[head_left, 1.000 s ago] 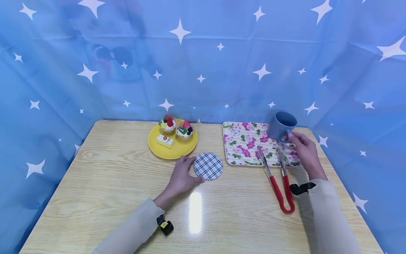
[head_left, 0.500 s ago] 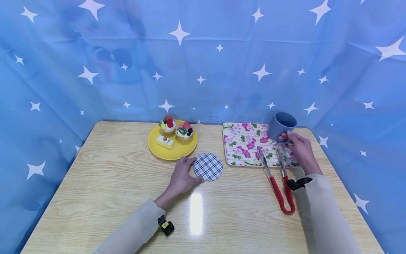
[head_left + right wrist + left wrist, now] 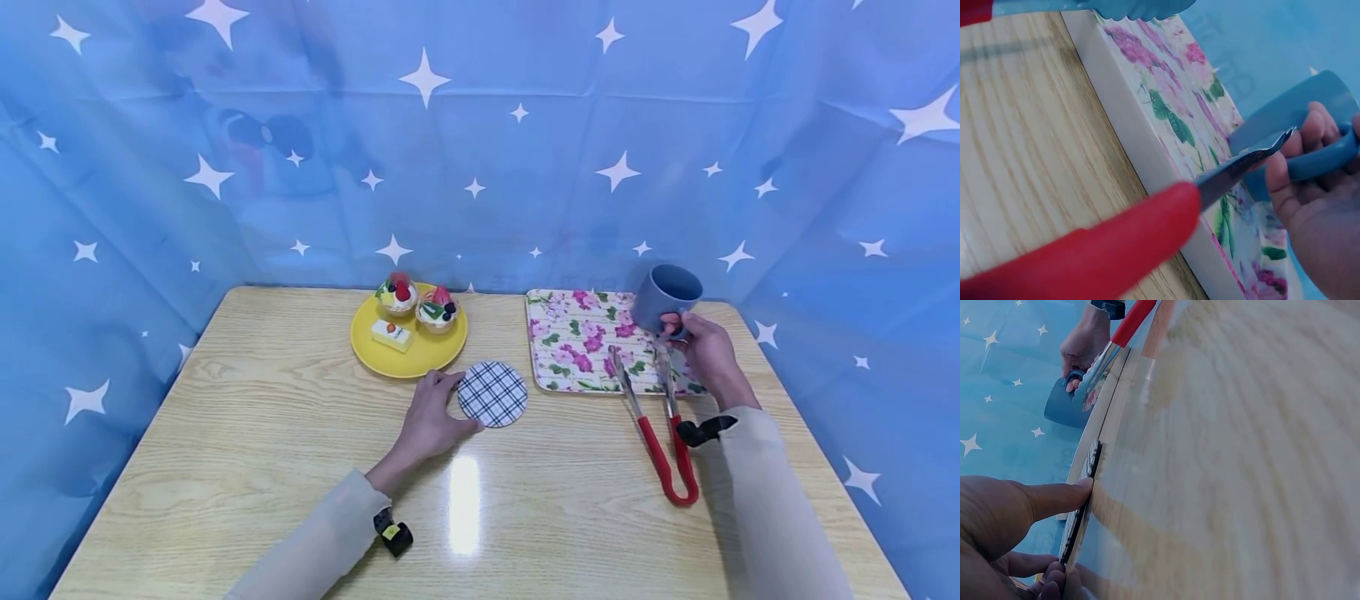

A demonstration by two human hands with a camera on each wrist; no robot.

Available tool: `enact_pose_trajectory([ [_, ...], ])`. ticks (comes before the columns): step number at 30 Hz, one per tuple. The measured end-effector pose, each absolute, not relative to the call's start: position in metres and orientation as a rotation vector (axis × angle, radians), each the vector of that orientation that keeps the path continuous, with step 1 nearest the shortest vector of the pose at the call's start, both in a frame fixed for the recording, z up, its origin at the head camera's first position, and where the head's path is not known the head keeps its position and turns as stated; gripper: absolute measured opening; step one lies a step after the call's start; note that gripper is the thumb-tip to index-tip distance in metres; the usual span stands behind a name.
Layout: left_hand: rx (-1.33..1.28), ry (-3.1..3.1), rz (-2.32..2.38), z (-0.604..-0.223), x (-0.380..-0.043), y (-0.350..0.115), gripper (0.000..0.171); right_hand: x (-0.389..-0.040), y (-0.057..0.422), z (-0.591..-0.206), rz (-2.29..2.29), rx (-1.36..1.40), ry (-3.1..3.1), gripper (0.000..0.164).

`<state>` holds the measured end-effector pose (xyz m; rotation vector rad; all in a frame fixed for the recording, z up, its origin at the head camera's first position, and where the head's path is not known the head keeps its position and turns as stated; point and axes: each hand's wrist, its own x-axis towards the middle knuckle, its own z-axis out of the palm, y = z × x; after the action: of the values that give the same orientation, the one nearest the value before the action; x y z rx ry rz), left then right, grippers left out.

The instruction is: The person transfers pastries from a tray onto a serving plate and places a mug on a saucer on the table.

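Note:
In the head view my left hand pinches a round plaid coaster by its left edge, thumb at the near side and fingers at the far side. The left wrist view shows the coaster edge-on, thumb tip pressed to its rim. My right hand grips a blue-grey mug by the handle, with fingers through the loop. The mug stands upright at the right back of a floral tray. Red-handled tongs lie with their metal tips over the tray's front edge, just left of my right wrist.
A yellow plate left of the tray bears two fruit tarts and a small rectangular cake. Behind the wooden table hangs a blue curtain with white stars.
My right hand has shifted slightly left, and its fingers have passed through the mug's handle to grip it. The mug, the left hand and the coaster stay where they were.

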<state>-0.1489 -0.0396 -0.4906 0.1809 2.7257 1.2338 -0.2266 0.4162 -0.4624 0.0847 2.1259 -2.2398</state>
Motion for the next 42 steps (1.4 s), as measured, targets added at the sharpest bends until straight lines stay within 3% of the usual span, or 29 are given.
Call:
enact_pose_trajectory([
  [25,0.137,2.691,1.232,-0.489,-0.149,-0.039,0.083,-0.219,0.413,-0.454,-2.177,0.237,2.207,0.050],
  [42,0.153,2.715,1.242,-0.485,-0.146,-0.038,0.085,-0.203,0.409,-0.444,-2.291,0.155,2.149,0.044],
])
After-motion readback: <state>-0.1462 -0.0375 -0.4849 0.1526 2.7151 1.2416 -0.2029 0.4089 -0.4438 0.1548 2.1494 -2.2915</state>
